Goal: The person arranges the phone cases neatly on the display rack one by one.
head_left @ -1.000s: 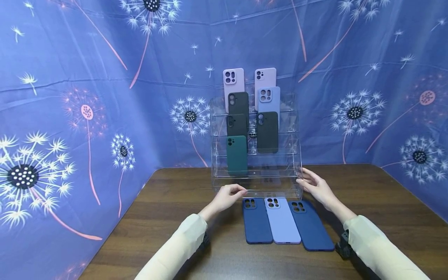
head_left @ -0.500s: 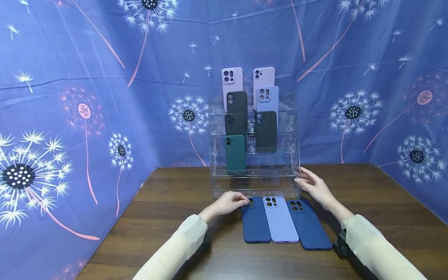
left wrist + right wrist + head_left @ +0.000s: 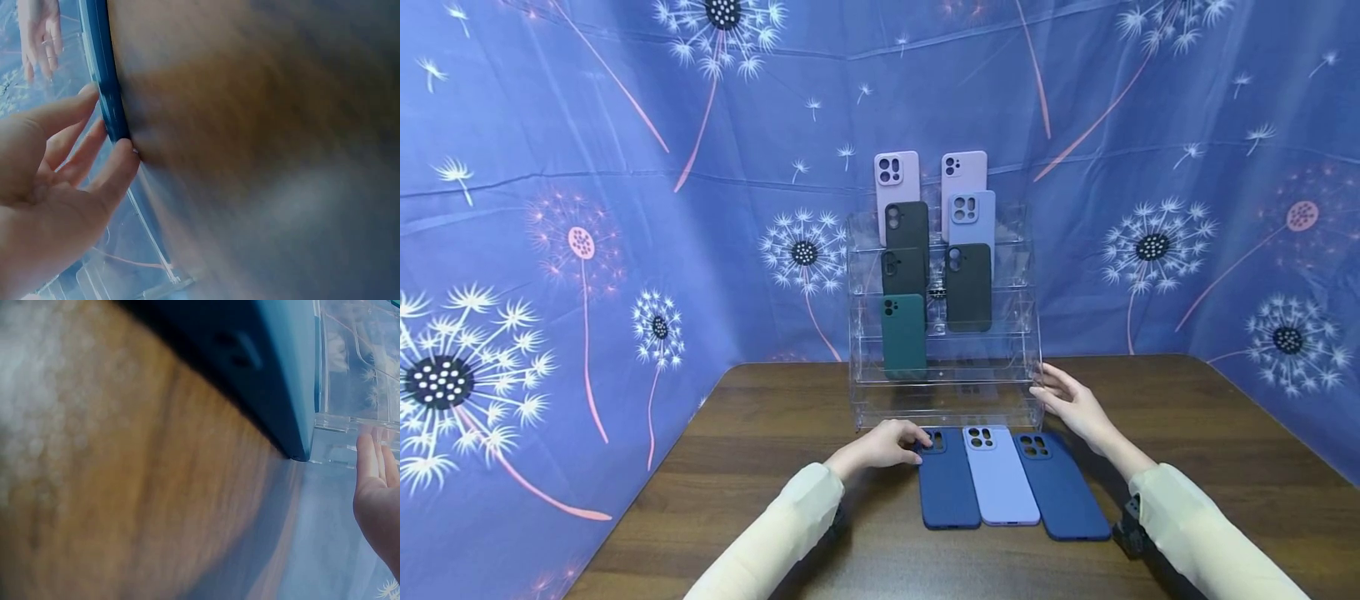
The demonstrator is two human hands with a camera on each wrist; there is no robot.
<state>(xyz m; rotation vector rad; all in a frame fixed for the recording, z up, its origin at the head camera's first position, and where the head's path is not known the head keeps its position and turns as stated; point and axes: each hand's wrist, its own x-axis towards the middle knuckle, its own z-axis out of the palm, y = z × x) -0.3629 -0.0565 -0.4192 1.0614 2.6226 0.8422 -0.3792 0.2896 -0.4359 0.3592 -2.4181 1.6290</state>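
Observation:
My left hand (image 3: 883, 444) is at the upper left corner of a dark blue phone case (image 3: 949, 492) lying on the table. In the left wrist view its thumb and fingertips meet that phone case's edge (image 3: 103, 56), curled about the corner. Beside it lie a light lilac-blue phone case (image 3: 1003, 487) and a second dark blue one (image 3: 1063, 496), the right-hand of the three. My right hand (image 3: 1075, 408) rests against the lower right side of a clear tiered display rack (image 3: 977, 404). Its fingers look straight in the right wrist view (image 3: 378, 487).
Phone cases stand on the rack's tiers in two columns: pale pink (image 3: 966, 175), light blue (image 3: 983, 208), black (image 3: 970, 287) and a green one (image 3: 904, 333) low on the left. A brown wooden table (image 3: 760, 425) lies below, with a blue dandelion-print curtain (image 3: 805, 167) behind.
My left hand has moved from just above the left dark blue phone case down onto its corner, and the thumb has parted from the fingers. My right hand stays at the rack.

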